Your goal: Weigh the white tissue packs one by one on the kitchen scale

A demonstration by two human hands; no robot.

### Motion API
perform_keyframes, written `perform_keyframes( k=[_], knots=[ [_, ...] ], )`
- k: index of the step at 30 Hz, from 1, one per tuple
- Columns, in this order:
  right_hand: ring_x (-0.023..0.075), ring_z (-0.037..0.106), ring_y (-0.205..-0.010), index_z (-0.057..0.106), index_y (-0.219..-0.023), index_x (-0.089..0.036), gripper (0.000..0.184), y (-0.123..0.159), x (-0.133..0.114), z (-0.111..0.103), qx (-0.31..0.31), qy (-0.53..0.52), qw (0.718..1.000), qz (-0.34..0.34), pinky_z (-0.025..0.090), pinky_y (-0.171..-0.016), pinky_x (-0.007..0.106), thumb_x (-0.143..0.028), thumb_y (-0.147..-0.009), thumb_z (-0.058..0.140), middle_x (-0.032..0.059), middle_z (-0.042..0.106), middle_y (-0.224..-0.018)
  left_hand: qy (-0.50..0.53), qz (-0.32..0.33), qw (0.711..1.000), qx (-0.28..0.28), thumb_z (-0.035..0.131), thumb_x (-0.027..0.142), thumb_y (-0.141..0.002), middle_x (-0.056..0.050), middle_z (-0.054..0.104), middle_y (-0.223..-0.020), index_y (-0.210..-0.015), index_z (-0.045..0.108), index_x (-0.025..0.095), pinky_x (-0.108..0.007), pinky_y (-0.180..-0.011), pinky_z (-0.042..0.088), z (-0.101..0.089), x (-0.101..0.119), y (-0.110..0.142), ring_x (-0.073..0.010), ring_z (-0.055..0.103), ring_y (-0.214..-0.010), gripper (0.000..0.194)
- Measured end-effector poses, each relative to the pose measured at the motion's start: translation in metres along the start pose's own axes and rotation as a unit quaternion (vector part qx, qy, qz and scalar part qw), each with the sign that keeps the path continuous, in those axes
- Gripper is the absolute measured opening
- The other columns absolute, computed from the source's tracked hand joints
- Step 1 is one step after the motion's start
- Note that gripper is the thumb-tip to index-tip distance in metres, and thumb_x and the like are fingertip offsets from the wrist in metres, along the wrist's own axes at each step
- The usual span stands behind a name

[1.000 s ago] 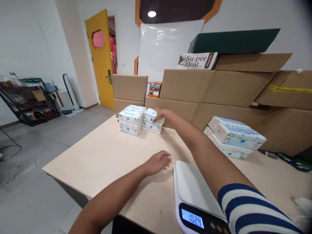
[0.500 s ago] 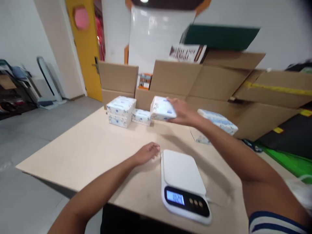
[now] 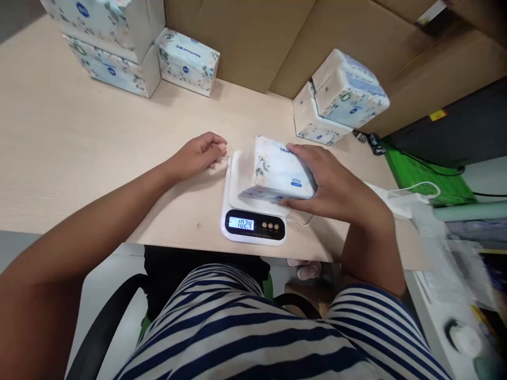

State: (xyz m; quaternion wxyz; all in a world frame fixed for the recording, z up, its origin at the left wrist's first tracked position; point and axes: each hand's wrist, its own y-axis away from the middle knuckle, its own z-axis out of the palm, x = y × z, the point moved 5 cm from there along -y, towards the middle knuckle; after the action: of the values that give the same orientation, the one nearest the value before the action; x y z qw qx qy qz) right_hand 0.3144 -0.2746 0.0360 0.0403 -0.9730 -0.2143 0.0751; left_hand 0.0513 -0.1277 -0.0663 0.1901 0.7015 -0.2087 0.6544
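My right hand (image 3: 330,182) grips a white floral tissue pack (image 3: 283,171), its thumb and fingers on opposite edges. The pack is tilted over the plate of a white digital scale (image 3: 233,198); I cannot tell whether it touches the plate. The lit display (image 3: 241,224) reads 102.4. My left hand (image 3: 200,154) lies on the table at the scale's left edge, fingers loosely curled and holding nothing.
Stacked tissue packs (image 3: 109,71) stand at the back left beside a single pack (image 3: 188,62). Two more packs (image 3: 344,95) are stacked at the back right. Cardboard boxes (image 3: 241,39) line the table's far side. A white cable (image 3: 420,184) lies at right.
My right hand has brought the tissue pack from the back of the table to over the scale. My left hand remains beside the scale. The view has tipped downward.
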Motion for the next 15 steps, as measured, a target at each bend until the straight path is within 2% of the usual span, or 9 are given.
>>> perform_keyframes(
  k=[4,8,13,15],
  knots=[
    [0.0524,0.050,-0.159,0.034,-0.180,-0.028,0.102,-0.011,-0.007,0.006,-0.016,-0.020,1.000,-0.012,0.041,-0.131,0.082,-0.069,-0.095,0.075,0.0208,0.052,-0.173,-0.010,-0.002,1.000,0.000,0.069,0.033,-0.109,-0.011,0.078,-0.117,-0.123,0.072,0.018,-0.031,-0.083,0.059,0.000,0.003,0.003,-0.0152,0.071,-0.091,0.020],
    [0.0515,0.029,-0.175,0.024,-0.183,-0.038,0.100,0.008,-0.001,0.011,0.022,-0.045,0.999,-0.014,0.032,-0.136,0.083,-0.081,-0.100,0.061,0.0147,0.027,-0.190,-0.027,0.018,0.999,-0.002,0.060,0.042,-0.114,-0.011,0.076,-0.132,-0.132,0.069,0.022,-0.032,-0.088,0.061,0.001,0.003,0.007,-0.0180,0.074,-0.102,0.028],
    [0.0490,0.005,-0.182,-0.018,-0.181,-0.045,0.114,0.034,0.017,0.043,0.155,-0.138,0.978,0.017,0.030,-0.138,0.082,-0.100,-0.095,0.032,0.0051,-0.009,-0.196,-0.078,0.093,0.993,-0.005,0.055,0.069,-0.112,-0.011,0.071,-0.148,-0.154,0.061,0.030,-0.040,-0.104,0.062,0.003,0.003,0.013,-0.0262,0.074,-0.129,0.058],
    [0.0500,-0.002,-0.182,-0.028,-0.177,-0.049,0.121,0.036,0.018,0.057,0.167,-0.153,0.973,0.044,0.024,-0.139,0.084,-0.106,-0.089,0.032,-0.0008,-0.025,-0.193,-0.111,0.142,0.984,-0.018,0.049,0.083,-0.108,-0.011,0.070,-0.152,-0.159,0.056,0.031,-0.042,-0.114,0.059,0.005,0.005,0.015,-0.0282,0.070,-0.140,0.073]
  ],
)
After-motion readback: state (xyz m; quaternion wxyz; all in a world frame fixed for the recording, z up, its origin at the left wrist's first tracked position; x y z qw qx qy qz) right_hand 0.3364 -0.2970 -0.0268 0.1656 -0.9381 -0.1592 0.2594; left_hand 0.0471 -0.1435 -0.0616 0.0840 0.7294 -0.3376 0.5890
